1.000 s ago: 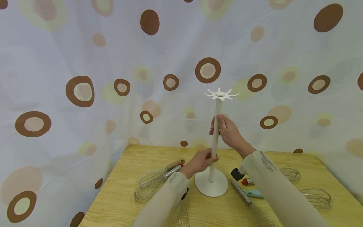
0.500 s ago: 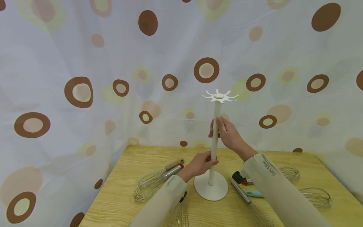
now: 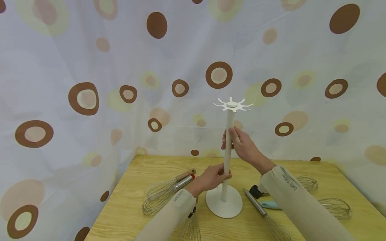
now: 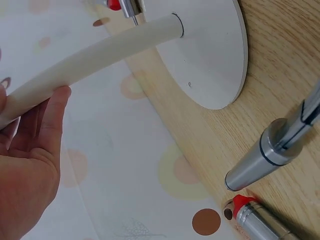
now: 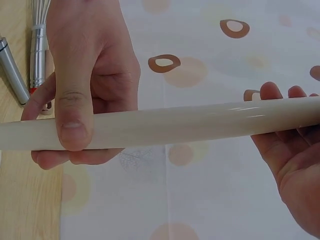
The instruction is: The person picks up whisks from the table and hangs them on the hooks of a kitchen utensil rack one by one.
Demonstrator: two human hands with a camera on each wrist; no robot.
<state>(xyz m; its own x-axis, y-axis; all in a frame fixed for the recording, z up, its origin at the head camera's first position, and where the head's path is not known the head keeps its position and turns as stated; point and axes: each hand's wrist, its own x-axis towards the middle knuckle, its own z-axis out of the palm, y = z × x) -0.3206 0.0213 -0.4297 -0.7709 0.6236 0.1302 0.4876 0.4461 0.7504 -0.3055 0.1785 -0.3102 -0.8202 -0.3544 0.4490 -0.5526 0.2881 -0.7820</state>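
Observation:
A tall off-white stand, with a round base [image 3: 224,209], a straight pole [image 3: 228,155] and a ring of curved hooks [image 3: 233,106] on top, is upright close at the tabletop, leaning very slightly to the right. Low on the pole, my left hand [image 3: 212,179] grips it from the left side, thumb across the front. Higher up, my right hand [image 3: 242,144] holds the same pole from the right, its fingers wrapping behind. The right wrist view shows both hands along the pole, the left thumb [image 5: 75,127] pressing over it. No whisk is on the hooks.
Left of the stand lie a wooden-handled whisk [image 3: 156,189] and a steel whisk with a red tip [image 3: 184,182]. Another whisk [image 3: 191,229] lies below the left sleeve. To the right are a steel whisk [image 3: 260,206] and a teal-handled one [image 3: 270,204]. A dotted curtain [image 3: 187,50] hangs behind.
The stand has shifted a little toward me and slightly left, with both hands moving along while keeping their hold. The whisks stay where they were.

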